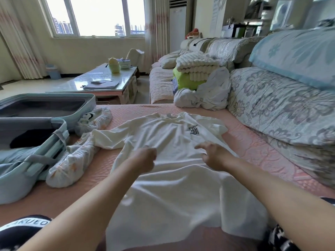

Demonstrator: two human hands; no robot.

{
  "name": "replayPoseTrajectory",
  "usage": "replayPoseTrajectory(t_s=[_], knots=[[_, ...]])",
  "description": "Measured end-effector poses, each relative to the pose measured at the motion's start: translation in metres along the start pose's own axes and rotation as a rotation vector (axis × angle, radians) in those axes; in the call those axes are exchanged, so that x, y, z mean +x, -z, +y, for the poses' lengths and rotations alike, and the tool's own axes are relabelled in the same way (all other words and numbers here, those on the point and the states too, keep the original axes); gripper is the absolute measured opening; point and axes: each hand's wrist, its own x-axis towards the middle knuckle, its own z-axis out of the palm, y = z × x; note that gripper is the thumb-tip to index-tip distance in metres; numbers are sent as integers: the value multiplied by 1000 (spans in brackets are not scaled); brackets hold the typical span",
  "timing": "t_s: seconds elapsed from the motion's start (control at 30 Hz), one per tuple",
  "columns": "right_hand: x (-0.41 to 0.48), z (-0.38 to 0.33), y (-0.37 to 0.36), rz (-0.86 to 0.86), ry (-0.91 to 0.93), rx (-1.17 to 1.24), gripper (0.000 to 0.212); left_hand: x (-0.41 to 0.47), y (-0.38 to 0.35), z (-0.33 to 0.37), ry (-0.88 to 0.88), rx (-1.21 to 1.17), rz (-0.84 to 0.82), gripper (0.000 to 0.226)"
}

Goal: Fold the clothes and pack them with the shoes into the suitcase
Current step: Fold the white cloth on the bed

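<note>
The left hand (143,158) is curled tight and grips the white shirt (163,131). The right hand (213,155) pinches the shirt too, fingers half bent. The shirt lies spread on the pink cover (253,151), near the open suitcase (89,105). A dark fancy letter (194,129) marks its chest. A band (27,224) reads "ARUEO".

Bright daylight from blown-out window (94,15); edges warped, right blurred.

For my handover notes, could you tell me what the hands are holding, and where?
The left hand and right hand pinch the white T-shirt at mid-chest.
</note>
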Motion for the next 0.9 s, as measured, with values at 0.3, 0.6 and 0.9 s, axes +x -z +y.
replayPoseTrajectory(t_s=[0.3,0.6,0.9], knots=[[-38,87,-5,-184,-456,-358,64,-2,-39,129,-469,-269,-210,67],[-54,108,32,-113,-337,-362,48,4,-26,140,-468,-378,-578,17],[-13,122,49,-14,-335,-128,16,57,-4,151,-360,-498,-535,18]])
